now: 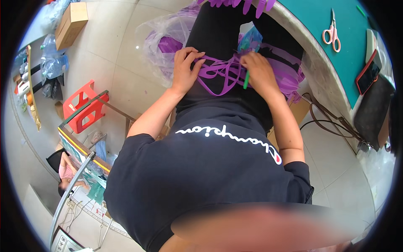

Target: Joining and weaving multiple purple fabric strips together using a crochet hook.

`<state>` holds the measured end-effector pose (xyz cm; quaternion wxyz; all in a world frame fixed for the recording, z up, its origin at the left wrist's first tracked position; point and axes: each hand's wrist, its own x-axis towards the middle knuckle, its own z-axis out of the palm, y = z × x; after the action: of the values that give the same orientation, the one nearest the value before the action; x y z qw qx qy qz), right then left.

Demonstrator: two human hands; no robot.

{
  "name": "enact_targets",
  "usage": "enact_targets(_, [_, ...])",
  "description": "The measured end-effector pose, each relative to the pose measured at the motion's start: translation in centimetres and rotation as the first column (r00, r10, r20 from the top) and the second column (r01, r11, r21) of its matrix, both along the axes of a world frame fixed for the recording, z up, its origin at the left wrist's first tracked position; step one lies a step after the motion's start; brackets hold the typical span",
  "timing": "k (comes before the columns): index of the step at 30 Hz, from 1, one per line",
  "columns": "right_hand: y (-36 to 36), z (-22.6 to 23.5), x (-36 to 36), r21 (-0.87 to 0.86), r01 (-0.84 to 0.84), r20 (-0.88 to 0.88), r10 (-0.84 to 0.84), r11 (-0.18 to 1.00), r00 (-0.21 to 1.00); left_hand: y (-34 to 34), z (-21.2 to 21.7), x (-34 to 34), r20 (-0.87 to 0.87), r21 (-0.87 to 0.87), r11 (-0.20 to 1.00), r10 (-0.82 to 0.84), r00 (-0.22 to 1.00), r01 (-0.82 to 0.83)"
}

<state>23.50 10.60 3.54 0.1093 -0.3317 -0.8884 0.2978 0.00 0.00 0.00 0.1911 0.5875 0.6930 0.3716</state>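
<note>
Across my black-clad lap lies a tangle of narrow purple straps (220,72). My left hand (184,70) is at their left end, its fingers bent and a strap between thumb and fingertips. At the right end, my right hand (260,72) is closed over the gathered straps, its fingertips slightly blurred. A thin green stick-like tool (246,80) sticks out beneath the right hand; how it is held is hidden. Just beyond that hand sits a small clear bluish plastic bag (250,40). More purple strips (283,69) lie over my right thigh.
A clear plastic bag (147,42) with purple material is on the floor at left. On the green-topped table (310,25) at right lie pink-handled scissors (332,33) and a red-cased phone (367,75). A red stool (86,109), a cardboard box (71,25) and a seated person (67,170) are left.
</note>
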Motion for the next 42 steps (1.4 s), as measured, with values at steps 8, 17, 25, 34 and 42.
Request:
enact_targets(8, [0.8, 5.5, 5.7, -0.248, 0.347, -0.136, -0.388, 0.904, 0.912, 0.0, 0.4, -0.6, -0.018, -0.009, 1.0, 0.004, 1.0, -0.004])
enact_targets(17, [-5.0, -5.7, 18.4, -0.336, 0.923, -0.02, -0.981, 0.188, 0.193, 3.7, 4.2, 1.8, 0.036, -0.032, 0.998, -0.048, 0.998, 0.049])
enact_targets(25, [-5.9, -4.5, 14.2, -0.811, 0.501, -0.322, -0.945, 0.302, 0.049, 10.6, 5.8, 14.9, 0.024, 0.083, 0.713, -0.7, 0.714, 0.697])
enact_targets(34, [-4.7, 0.6, 15.9, -0.488, 0.773, -0.316, -0.907, 0.406, 0.277, 12.2, 8.1, 15.6, 0.26, -0.385, 0.488, -0.757, 0.599, 0.783])
enact_targets(42, [-0.3, 0.5, 12.2, -0.005, 0.511, -0.459, -0.455, 0.86, 0.763, 12.9, 22.1, 10.8, 0.929, 0.062, 0.404, -0.358, 0.096, 0.913])
